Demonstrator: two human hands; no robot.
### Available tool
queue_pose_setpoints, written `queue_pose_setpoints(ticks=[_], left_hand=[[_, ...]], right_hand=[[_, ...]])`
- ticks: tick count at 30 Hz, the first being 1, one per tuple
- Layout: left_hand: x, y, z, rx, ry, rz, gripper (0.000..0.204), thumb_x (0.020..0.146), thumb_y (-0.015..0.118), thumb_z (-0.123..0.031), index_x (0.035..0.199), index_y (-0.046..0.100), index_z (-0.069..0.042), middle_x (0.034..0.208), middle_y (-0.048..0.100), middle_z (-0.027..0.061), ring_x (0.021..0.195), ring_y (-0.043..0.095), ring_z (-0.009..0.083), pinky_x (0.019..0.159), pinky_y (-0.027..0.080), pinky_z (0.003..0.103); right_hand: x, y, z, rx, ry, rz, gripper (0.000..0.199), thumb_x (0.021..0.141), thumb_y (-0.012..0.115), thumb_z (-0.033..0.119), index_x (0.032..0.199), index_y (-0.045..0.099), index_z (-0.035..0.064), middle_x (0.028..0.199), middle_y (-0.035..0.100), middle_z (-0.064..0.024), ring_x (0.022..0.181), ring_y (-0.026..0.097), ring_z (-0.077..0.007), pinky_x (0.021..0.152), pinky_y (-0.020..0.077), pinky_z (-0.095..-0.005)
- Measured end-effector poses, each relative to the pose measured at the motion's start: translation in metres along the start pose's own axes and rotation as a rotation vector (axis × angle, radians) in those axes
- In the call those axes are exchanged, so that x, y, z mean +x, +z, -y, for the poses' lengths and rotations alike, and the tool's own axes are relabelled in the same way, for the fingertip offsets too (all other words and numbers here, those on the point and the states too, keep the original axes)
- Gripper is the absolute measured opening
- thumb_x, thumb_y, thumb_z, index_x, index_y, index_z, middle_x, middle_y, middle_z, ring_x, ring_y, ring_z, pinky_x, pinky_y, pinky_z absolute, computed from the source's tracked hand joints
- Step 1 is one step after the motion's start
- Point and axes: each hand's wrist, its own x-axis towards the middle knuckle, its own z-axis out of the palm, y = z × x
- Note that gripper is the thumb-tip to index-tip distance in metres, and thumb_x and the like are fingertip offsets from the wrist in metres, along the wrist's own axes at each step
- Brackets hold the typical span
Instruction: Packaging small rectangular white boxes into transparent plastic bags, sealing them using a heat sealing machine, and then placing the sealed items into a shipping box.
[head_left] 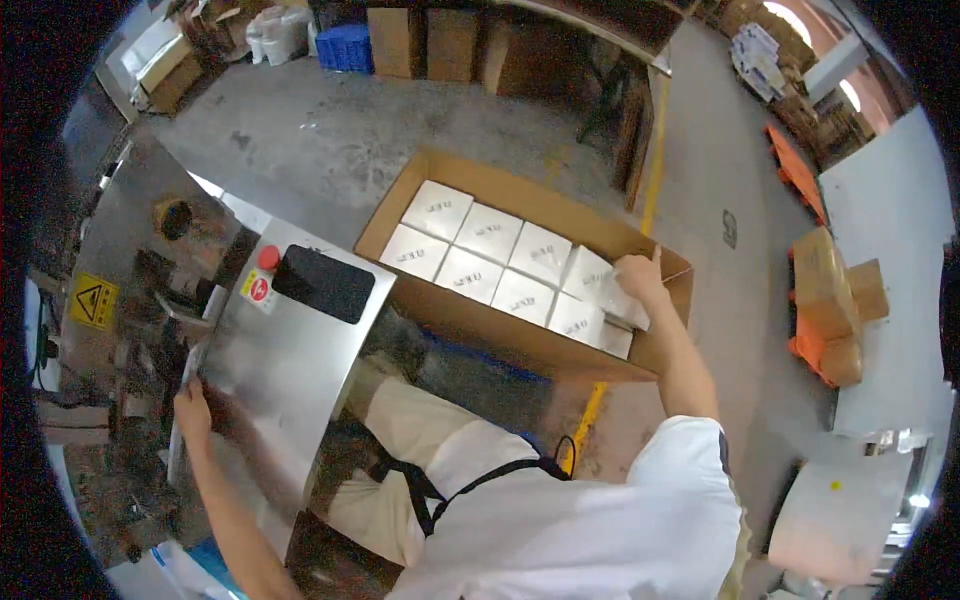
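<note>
My right hand [640, 279] reaches into the right end of an open brown carton [470, 318]. Its fingers close over a white box [593, 277] that sits slightly tilted above its neighbours. Several similar white boxes [489, 233] with dark print stand in two rows inside the carton. To the left, my left hand [192, 408] is at the edge of a steel machine, its fingers closed around a thin, pale, upright edge [188, 372]. What that edge belongs to is unclear.
The machine's steel top [275, 350] carries a black phone-like slab [322, 283] and a red button [269, 257]. A yellow warning label [92, 301] marks its dark panel. Cartons on an orange pallet [806, 355] stand at the right. A blue crate [343, 48] sits at the back.
</note>
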Motion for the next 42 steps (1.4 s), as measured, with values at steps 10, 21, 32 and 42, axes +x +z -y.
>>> queue_pose_setpoints(ticks=[10, 21, 32, 42], left_hand=[[-0.157, -0.056, -0.019, -0.563, 0.257, -0.205, 0.047, 0.103, 0.048, -0.029, 0.133, 0.053, 0.007, 0.135, 0.056, 0.0202, 0.124, 0.054, 0.0299, 0.106, 0.039, 0.036], [-0.214, -0.054, 0.015, -0.710, 0.163, -0.151, 0.039, 0.102, 0.052, -0.021, 0.131, 0.056, 0.006, 0.135, 0.057, 0.0172, 0.123, 0.054, 0.0244, 0.105, 0.043, 0.036], [-0.229, -0.053, 0.012, -0.600, 0.168, -0.178, 0.037, 0.101, 0.054, -0.019, 0.128, 0.058, 0.006, 0.130, 0.060, 0.0163, 0.121, 0.055, 0.0247, 0.106, 0.040, 0.034], [-0.270, -0.064, 0.011, -0.638, 0.078, -0.200, 0.031, 0.100, 0.054, -0.013, 0.126, 0.060, 0.005, 0.132, 0.059, 0.0152, 0.122, 0.054, 0.0241, 0.106, 0.039, 0.035]], right_hand=[[-0.032, 0.031, -0.050, 1.017, 0.051, -0.112, 0.084, 0.066, 0.080, 0.019, 0.141, 0.046, 0.0032, 0.134, 0.058, -0.0201, 0.123, 0.056, -0.0331, 0.103, 0.0452, -0.0412], [0.004, 0.022, -0.050, 0.526, -0.048, 0.171, 0.105, 0.051, 0.091, 0.049, 0.132, 0.052, -0.0059, 0.123, 0.062, -0.0265, 0.117, 0.059, -0.0358, 0.098, 0.0470, -0.0382], [-0.016, -0.026, -0.033, 0.290, -0.344, 0.306, 0.093, 0.049, 0.091, 0.040, 0.127, 0.056, 0.0017, 0.124, 0.061, -0.0254, 0.114, 0.059, -0.0375, 0.096, 0.0478, -0.0412], [-0.022, -0.032, 0.002, 0.170, -0.204, 0.706, 0.060, 0.059, 0.088, 0.040, 0.100, 0.070, 0.0001, 0.099, 0.072, -0.0143, 0.084, 0.070, -0.0258, 0.071, 0.0546, -0.0400]])
